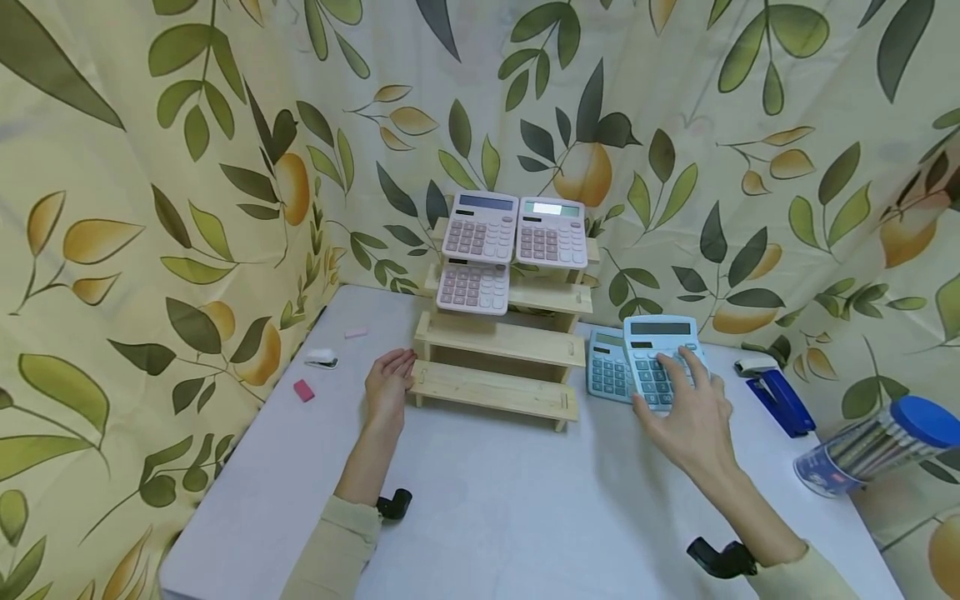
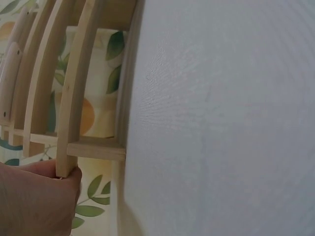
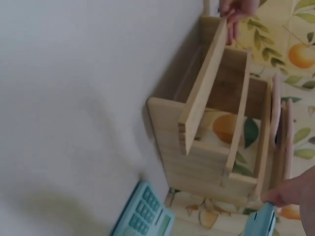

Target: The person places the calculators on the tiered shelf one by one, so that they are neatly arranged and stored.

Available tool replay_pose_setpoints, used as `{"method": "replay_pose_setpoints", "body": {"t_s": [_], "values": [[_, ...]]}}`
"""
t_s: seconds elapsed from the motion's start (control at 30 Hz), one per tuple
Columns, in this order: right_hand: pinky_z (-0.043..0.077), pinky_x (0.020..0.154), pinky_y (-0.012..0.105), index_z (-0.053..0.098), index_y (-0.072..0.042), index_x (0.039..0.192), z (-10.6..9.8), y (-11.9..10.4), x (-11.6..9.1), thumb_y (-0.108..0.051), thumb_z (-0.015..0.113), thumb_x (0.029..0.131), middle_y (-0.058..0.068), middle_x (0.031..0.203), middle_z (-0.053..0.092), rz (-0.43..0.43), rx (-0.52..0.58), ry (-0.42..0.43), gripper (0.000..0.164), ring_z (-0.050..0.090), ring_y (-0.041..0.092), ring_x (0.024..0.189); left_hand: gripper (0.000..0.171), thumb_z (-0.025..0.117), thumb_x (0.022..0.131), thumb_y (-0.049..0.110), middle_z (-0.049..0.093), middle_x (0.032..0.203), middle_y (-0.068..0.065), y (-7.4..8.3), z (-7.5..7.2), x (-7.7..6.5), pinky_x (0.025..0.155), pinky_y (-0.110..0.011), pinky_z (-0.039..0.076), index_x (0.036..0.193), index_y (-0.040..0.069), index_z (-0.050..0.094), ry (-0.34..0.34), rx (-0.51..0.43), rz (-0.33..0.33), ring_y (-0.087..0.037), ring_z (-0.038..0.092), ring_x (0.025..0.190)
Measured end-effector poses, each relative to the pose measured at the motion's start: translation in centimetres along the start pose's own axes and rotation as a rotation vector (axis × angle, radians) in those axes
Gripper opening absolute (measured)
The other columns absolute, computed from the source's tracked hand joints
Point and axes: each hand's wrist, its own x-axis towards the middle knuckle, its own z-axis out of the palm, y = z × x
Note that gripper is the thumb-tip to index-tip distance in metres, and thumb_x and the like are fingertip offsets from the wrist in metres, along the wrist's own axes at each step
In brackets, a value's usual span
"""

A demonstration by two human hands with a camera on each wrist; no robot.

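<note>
My left hand [image 1: 386, 392] grips the left end of the lowest step of a wooden tiered stand [image 1: 495, 390]; thumb and fingers pinch the board [image 2: 74, 98] in the left wrist view. To the right of the stand, my right hand [image 1: 692, 421] holds a light blue calculator [image 1: 660, 330], thumb at its left edge and fingers over the keys. Another blue calculator [image 1: 606, 367] lies on the table, partly covered by the held one. Two pink calculators [image 1: 480, 225] stand side by side on the top step. A third pink calculator [image 1: 472, 287] leans one step below, at the left.
A white stapler [image 1: 322, 359], a pink eraser [image 1: 303, 390] and a pale pink piece [image 1: 356, 332] lie left of the stand. To the right are a blue stapler [image 1: 782, 403] and a pencil tub [image 1: 870, 450] with a blue lid. Patterned curtain surrounds the white table [image 1: 480, 508].
</note>
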Motion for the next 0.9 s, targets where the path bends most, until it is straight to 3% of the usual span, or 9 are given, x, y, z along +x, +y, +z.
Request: {"method": "replay_pose_setpoints", "body": {"t_s": [0.47,0.9], "values": [[0.035,0.092,0.084,0.054,0.001,0.143,0.7,-2.4,1.9,-0.027,0.08,0.084,0.029,0.16,0.035,-0.064,0.04,0.054,0.071,0.039,0.06,0.131,0.062,0.035,0.084,-0.032,0.049,0.147,-0.034,-0.2,0.1,0.0,0.122,-0.035,0.039,0.144,-0.016,0.038,0.013,0.009,-0.009,-0.039,0.049,0.142],[0.038,0.091,0.08,0.052,-0.002,0.147,1.1,-4.3,3.4,-0.029,0.079,0.085,0.028,0.161,0.034,-0.067,0.058,0.034,0.073,0.039,0.059,0.132,0.063,0.036,0.083,-0.033,0.049,0.147,-0.035,0.0,0.2,-0.2,0.122,-0.036,0.038,0.143,-0.016,0.039,0.014,0.022,0.008,-0.04,0.049,0.142]]}}
